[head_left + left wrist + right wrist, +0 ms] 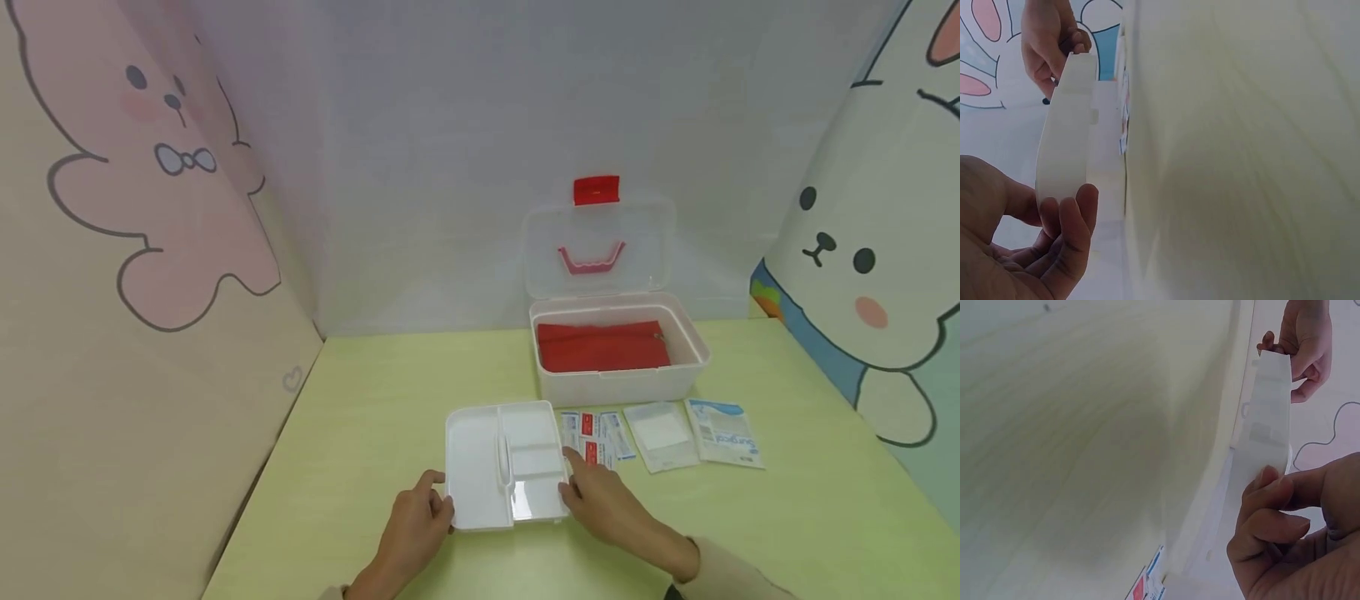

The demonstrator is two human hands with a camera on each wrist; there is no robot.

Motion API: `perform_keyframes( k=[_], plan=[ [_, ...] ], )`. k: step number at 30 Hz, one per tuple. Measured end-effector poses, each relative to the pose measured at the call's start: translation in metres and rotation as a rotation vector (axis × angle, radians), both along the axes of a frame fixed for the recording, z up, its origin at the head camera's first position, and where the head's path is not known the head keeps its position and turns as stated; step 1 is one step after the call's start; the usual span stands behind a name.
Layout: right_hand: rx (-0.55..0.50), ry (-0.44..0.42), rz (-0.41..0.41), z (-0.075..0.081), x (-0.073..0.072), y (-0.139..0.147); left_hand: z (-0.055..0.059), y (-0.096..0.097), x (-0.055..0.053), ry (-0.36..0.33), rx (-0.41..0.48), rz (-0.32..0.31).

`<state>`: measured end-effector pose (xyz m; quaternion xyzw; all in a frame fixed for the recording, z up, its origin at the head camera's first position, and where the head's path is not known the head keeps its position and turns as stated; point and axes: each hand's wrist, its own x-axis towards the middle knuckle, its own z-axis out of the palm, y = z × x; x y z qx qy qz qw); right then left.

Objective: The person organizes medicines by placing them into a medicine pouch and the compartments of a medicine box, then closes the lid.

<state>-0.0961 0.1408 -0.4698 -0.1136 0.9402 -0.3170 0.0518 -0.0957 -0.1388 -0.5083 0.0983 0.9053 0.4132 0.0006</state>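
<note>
White divided tray [474, 467]: raised above counter [375, 400], in front of open box [611, 387] | Left hand [415, 523]: grip pinching tray's left edge | Right hand [604, 502]: grip pinching its right edge | Red pouch [600, 350]: lies inside box

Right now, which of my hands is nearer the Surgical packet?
Right: your right hand, gripping the white tray, is left of the Surgical packet; your left hand is farther left, across the tray.

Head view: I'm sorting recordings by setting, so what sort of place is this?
Probably a small staged tabletop booth, though I can't be sure: a yellow-green tabletop meets a plain pale backdrop, between side panels printed with large cartoon animals.
</note>
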Motion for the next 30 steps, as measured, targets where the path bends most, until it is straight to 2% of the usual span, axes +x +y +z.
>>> perform_keyframes(
  k=[3,11,16,22,24,27,30],
  plan=[
    [-0.002,-0.020,0.017,-0.006,0.001,0.001,-0.006,-0.001,0.001,-0.013,-0.023,-0.008],
    [-0.013,0.046,0.058,-0.020,0.000,0.002,-0.021,-0.001,-0.002,-0.034,-0.105,-0.009],
    [0.018,0.042,0.041,-0.028,-0.001,0.003,-0.022,0.000,-0.004,-0.055,-0.118,-0.032],
    [0.035,0.005,0.028,-0.029,-0.003,0.002,-0.020,0.000,-0.007,-0.033,-0.115,-0.035],
    [0.064,-0.013,0.003,-0.026,-0.005,0.002,-0.019,0.000,-0.007,-0.015,-0.159,-0.009],
    [0.130,-0.018,-0.044,-0.020,-0.010,0.002,-0.016,0.000,-0.005,0.043,-0.287,0.082],
    [0.204,0.089,-0.064,-0.013,-0.022,0.005,-0.008,0.000,0.000,0.110,-0.373,0.137]
  ],
)
